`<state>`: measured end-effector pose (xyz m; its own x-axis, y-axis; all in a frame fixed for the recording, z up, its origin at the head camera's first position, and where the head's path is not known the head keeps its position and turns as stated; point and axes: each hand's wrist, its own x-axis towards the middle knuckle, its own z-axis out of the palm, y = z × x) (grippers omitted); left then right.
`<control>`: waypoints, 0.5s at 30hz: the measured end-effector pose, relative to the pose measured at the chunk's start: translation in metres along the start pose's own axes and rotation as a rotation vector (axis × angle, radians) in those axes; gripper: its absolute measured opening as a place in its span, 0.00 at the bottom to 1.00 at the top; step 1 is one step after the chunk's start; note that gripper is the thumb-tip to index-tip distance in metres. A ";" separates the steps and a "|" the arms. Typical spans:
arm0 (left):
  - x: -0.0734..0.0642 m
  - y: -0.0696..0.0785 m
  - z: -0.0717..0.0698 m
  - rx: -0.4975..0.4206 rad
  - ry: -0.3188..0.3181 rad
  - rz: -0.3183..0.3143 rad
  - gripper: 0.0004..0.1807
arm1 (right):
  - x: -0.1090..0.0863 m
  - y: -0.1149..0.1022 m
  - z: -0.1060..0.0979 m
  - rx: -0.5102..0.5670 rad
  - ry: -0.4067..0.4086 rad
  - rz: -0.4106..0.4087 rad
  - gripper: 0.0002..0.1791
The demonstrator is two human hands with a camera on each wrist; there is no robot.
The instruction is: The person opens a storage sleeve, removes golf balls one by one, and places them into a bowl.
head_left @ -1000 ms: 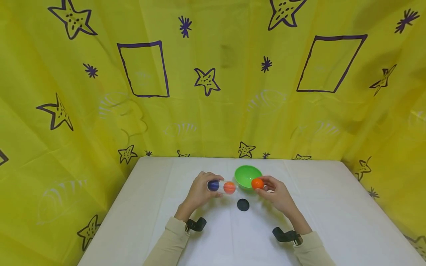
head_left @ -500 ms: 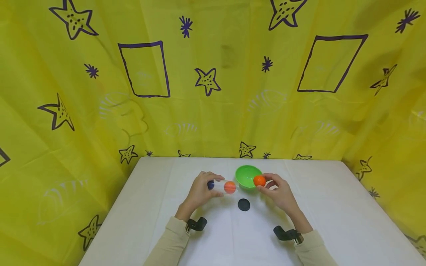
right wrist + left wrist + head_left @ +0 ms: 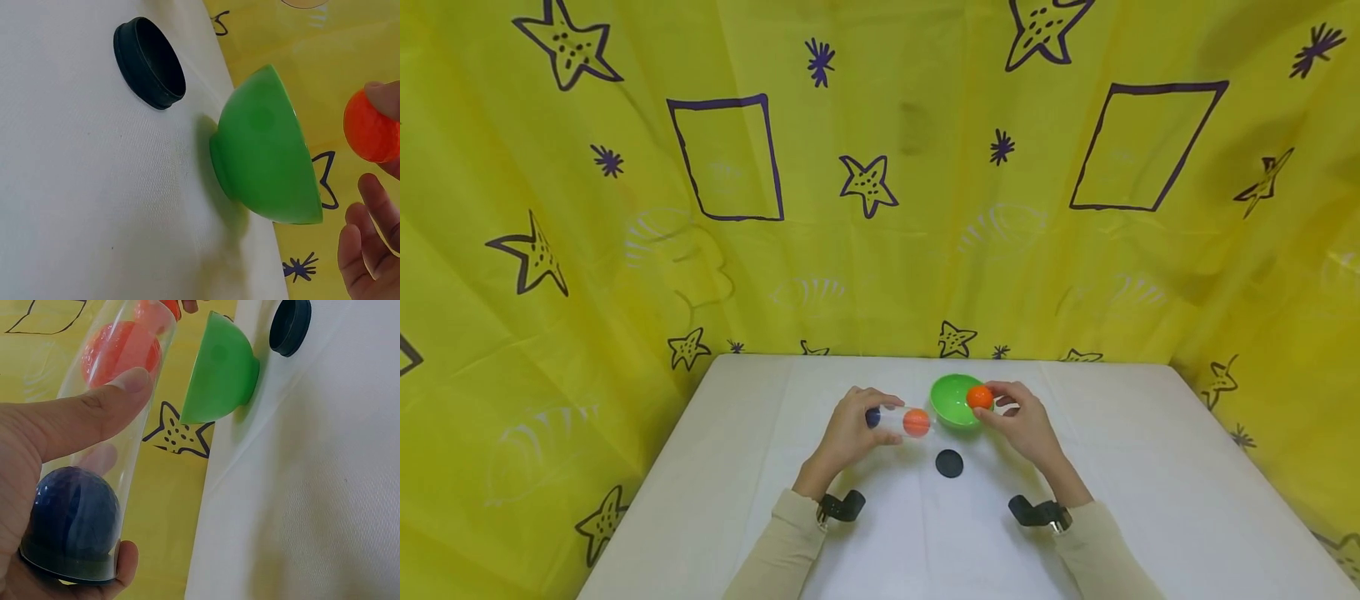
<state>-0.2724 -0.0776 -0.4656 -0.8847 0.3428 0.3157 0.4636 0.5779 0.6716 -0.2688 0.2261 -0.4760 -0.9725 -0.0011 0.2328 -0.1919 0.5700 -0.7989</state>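
Note:
My left hand [image 3: 850, 429] grips a clear plastic tube [image 3: 134, 444] with a dark base, held tilted off the table. Inside it a dark blue ball [image 3: 78, 512] sits at the base. An orange ball [image 3: 119, 353] lies apart from it, towards the other end, near my thumb. Between thumb and fingers, my right hand [image 3: 1026, 421] pinches another orange ball [image 3: 980, 397]. It is held over the right side of a green bowl [image 3: 951, 400], which stands upright on the table. In the right wrist view the ball is clear of the bowl's rim.
A round black cap [image 3: 949, 463] lies on the white table [image 3: 737, 483], in front of the bowl. Behind the table and at both sides hangs a yellow curtain [image 3: 880, 275] with drawn stars.
The dark blue ball has slid left inside the tube, away from the orange one. My right hand and its ball shifted slightly right, then back left and up over the bowl.

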 end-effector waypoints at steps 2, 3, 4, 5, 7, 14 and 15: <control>0.000 0.000 -0.001 0.001 0.001 -0.002 0.26 | 0.003 0.000 0.002 -0.004 0.002 0.000 0.27; 0.000 0.000 -0.001 0.001 0.001 -0.004 0.26 | 0.004 0.000 0.003 -0.006 0.003 -0.001 0.27; 0.000 0.000 -0.001 -0.001 0.001 -0.006 0.26 | 0.006 0.000 0.004 -0.005 0.004 0.003 0.28; 0.000 0.000 -0.001 -0.003 0.001 -0.007 0.26 | 0.007 0.000 0.005 -0.005 0.007 0.007 0.28; 0.000 0.000 -0.002 -0.004 0.001 -0.011 0.25 | 0.010 0.000 0.007 -0.005 0.006 0.013 0.28; 0.000 -0.001 -0.002 -0.003 0.002 -0.014 0.26 | 0.016 0.003 0.012 0.018 -0.028 0.078 0.29; 0.000 -0.001 -0.002 -0.003 0.003 -0.015 0.26 | 0.016 0.003 0.012 0.019 -0.034 0.084 0.29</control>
<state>-0.2727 -0.0794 -0.4651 -0.8918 0.3320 0.3074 0.4500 0.5809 0.6783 -0.2869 0.2175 -0.4815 -0.9892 0.0180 0.1457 -0.1114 0.5538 -0.8252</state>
